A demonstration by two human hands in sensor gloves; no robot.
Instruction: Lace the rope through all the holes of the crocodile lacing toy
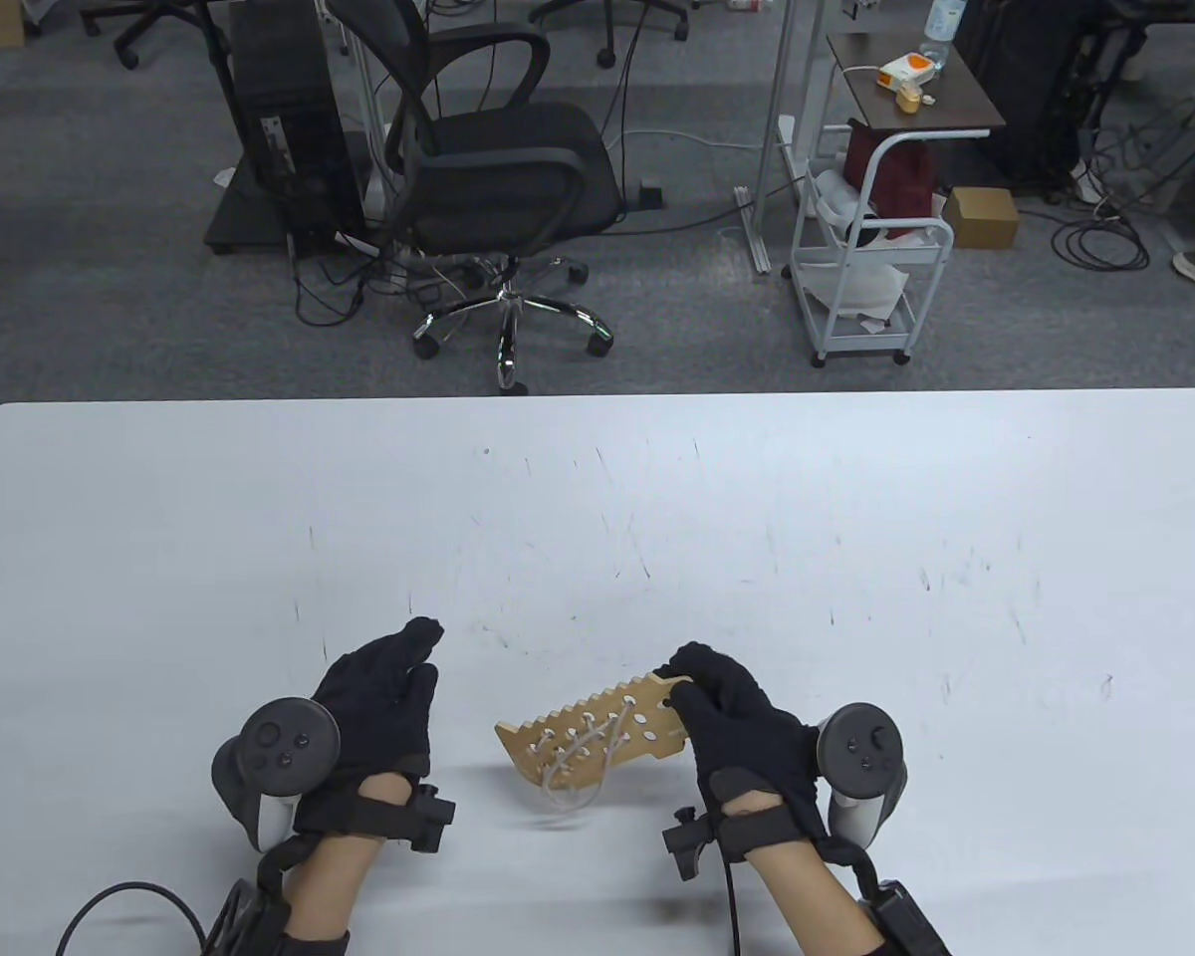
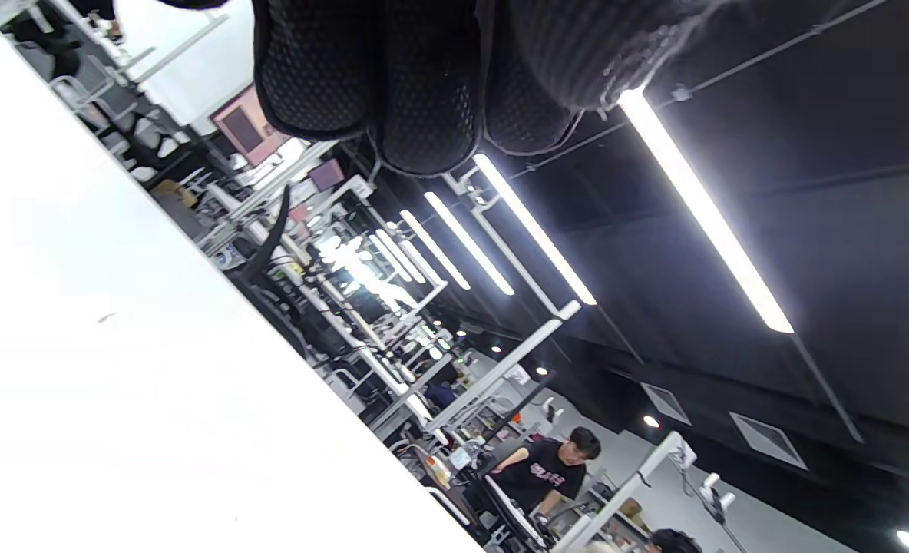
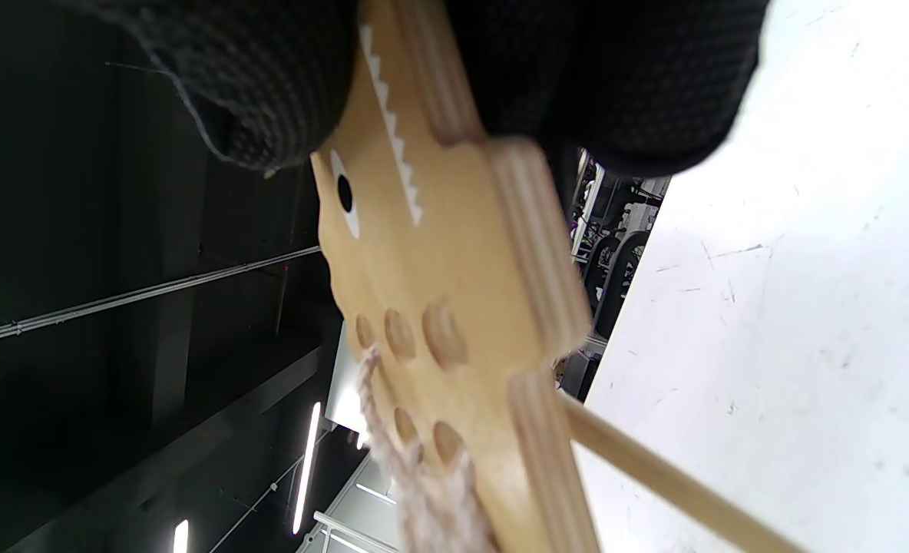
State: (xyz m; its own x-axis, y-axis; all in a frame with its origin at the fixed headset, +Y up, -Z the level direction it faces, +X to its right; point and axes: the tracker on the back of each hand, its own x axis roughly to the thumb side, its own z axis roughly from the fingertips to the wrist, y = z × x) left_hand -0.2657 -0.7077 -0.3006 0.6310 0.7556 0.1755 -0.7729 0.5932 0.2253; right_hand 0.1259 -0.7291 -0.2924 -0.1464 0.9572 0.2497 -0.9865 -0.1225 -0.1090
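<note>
The right hand [image 1: 732, 717] grips the crocodile lacing toy [image 1: 597, 732] by its head end, fingers curled around the wood, and holds it lifted off the desk [image 1: 856, 558] near the front edge, at about 6 o'clock of the desk top. In the right wrist view the fingers [image 3: 616, 77] clamp the snout on both sides, beside the painted eye and the white teeth of the crocodile lacing toy [image 3: 439, 253]. The rope [image 1: 576, 762] runs criss-cross through several holes in the middle of the board and hangs below it in a pale loop; the holes nearest the head show no rope. In the right wrist view a thin wooden stick [image 3: 677, 484] juts out from behind the board over the desk. The left hand [image 1: 378, 712] hovers at 7 o'clock, apart from the toy, loosely open with fingers together and holding nothing; its fingertips [image 2: 424, 100] hang free in the left wrist view. The desk is white and scuffed with fine dark marks, with bare surface toward 12, 3 and 9 o'clock. Beyond its far edge lies grey carpet with a black office chair [image 1: 503, 169] at 12 o'clock, a black computer tower [image 1: 284, 119] at 11 and a white rolling cart [image 1: 871, 249] at 1 o'clock.
</note>
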